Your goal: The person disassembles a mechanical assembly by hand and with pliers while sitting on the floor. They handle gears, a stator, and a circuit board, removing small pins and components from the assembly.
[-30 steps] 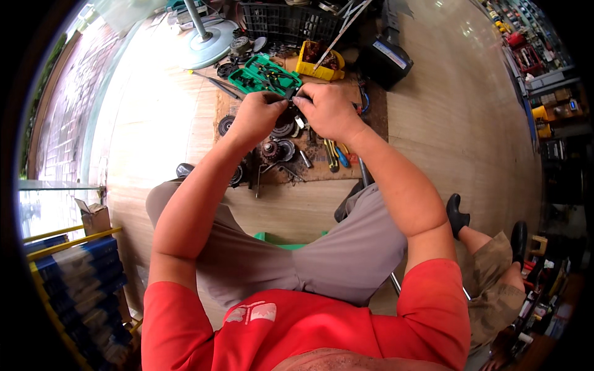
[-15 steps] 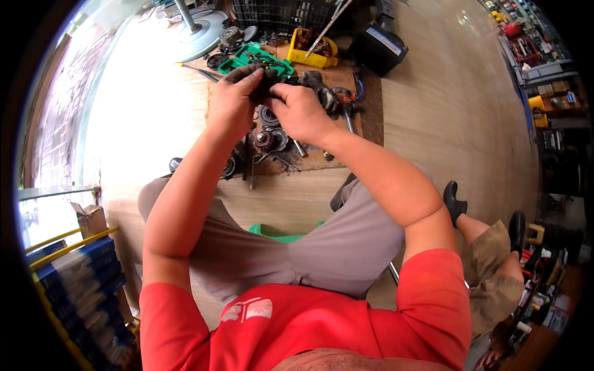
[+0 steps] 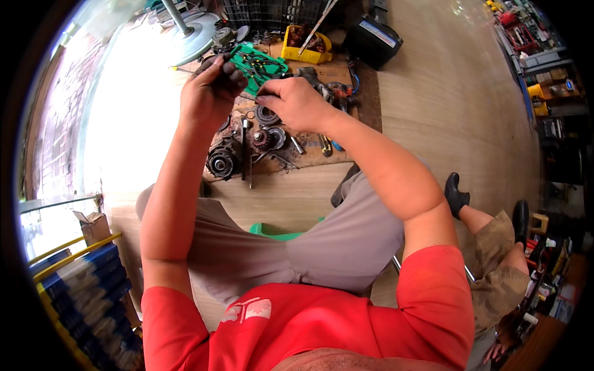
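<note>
My left hand (image 3: pixel 207 93), its fingers blackened, is raised over the left side of the cardboard mat (image 3: pixel 322 154). The fingers curl in, and whatever they hold is too dark to make out. To its right, my right hand (image 3: pixel 297 104) pinches a thin dark rod (image 3: pixel 247 97) that points toward the left hand. Below the hands lie a round ring-like part (image 3: pixel 266 115), a rotor with copper-coloured windings (image 3: pixel 262 140) and a round metal housing (image 3: pixel 221 162). An open green tool case (image 3: pixel 257 65) sits just beyond both hands.
A yellow bin (image 3: pixel 304 55) with reddish-brown parts stands at the back, before a black crate (image 3: pixel 272 15). A black battery (image 3: pixel 374 42) is at the right. Far left stands a pole on a round base (image 3: pixel 192 40). Another person's legs (image 3: pixel 495 247) show at the right.
My hands have moved apart: the left went left, uncovering the housing, while the right stayed near its place. The thin rod now shows between them.
</note>
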Motion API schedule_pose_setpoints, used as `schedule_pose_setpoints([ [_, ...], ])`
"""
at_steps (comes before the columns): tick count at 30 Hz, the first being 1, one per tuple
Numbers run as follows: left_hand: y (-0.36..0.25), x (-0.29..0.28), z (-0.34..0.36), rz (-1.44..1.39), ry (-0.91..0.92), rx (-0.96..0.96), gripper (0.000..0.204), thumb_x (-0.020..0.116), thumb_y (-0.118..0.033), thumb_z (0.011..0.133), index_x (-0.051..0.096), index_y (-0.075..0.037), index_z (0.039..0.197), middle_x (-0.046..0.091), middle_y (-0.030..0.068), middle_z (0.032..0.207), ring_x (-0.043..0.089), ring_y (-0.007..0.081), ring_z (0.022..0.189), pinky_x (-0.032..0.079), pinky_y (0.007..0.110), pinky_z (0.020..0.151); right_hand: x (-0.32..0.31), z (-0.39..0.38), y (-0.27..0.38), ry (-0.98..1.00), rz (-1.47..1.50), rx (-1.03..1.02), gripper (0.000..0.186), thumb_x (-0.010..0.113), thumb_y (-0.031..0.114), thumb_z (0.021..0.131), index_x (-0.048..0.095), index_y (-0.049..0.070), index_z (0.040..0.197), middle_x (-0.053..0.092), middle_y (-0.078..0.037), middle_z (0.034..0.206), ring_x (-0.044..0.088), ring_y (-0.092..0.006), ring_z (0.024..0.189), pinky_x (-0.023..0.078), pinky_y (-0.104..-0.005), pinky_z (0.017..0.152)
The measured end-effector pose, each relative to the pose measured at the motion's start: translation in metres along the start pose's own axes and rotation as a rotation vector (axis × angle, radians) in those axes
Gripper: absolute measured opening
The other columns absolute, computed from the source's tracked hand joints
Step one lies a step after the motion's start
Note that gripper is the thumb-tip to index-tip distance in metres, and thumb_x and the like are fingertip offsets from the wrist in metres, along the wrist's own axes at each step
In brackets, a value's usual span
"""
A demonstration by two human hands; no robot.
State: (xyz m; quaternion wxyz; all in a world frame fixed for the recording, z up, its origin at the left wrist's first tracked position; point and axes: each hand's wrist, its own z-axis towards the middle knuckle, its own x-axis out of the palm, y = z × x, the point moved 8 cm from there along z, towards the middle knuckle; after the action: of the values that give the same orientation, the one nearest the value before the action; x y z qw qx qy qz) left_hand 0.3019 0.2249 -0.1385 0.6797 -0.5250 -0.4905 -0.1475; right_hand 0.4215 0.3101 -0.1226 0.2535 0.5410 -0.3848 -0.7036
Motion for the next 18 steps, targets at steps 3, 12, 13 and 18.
schedule_pose_setpoints([
  [3, 0.007, 0.008, -0.004, 0.053, 0.023, -0.132, 0.017, 0.049, -0.014, 0.098, 0.053, -0.001, 0.108, 0.056, 0.0054, 0.085, 0.053, 0.0195, 0.077, 0.048, 0.035, 0.077, -0.007, -0.002, 0.006, 0.041, -0.057, -0.065, 0.019, 0.063, 0.023, 0.087, 0.067, 0.005, 0.091, 0.066, -0.019, 0.082, 0.063, -0.0376, 0.081, 0.050, -0.0443, 0.072],
  [12, 0.020, 0.016, -0.013, 0.331, -0.002, -0.291, 0.017, 0.055, -0.014, 0.095, 0.056, -0.001, 0.104, 0.062, 0.0075, 0.084, 0.061, 0.0212, 0.073, 0.052, 0.036, 0.070, -0.024, 0.000, 0.001, 0.098, -0.354, -0.146, 0.018, 0.064, 0.021, 0.087, 0.066, 0.007, 0.097, 0.066, -0.016, 0.086, 0.062, -0.0361, 0.082, 0.049, -0.0415, 0.072],
  [13, 0.023, 0.017, -0.014, 0.364, 0.010, -0.317, 0.017, 0.056, -0.015, 0.095, 0.056, -0.001, 0.104, 0.062, 0.0076, 0.083, 0.061, 0.0213, 0.072, 0.052, 0.035, 0.069, -0.025, 0.000, 0.001, 0.104, -0.368, -0.150, 0.018, 0.065, 0.018, 0.086, 0.067, 0.007, 0.100, 0.066, -0.016, 0.087, 0.062, -0.0352, 0.082, 0.049, -0.0394, 0.072],
  [18, 0.034, 0.024, -0.022, 0.492, 0.003, -0.428, 0.018, 0.057, -0.015, 0.095, 0.056, 0.000, 0.103, 0.064, 0.0082, 0.084, 0.063, 0.0196, 0.069, 0.053, 0.034, 0.064, -0.034, 0.001, 0.002, 0.045, -0.460, -0.225, 0.022, 0.061, 0.029, 0.088, 0.063, 0.007, 0.085, 0.066, -0.014, 0.081, 0.064, -0.0359, 0.080, 0.051, -0.0459, 0.071],
])
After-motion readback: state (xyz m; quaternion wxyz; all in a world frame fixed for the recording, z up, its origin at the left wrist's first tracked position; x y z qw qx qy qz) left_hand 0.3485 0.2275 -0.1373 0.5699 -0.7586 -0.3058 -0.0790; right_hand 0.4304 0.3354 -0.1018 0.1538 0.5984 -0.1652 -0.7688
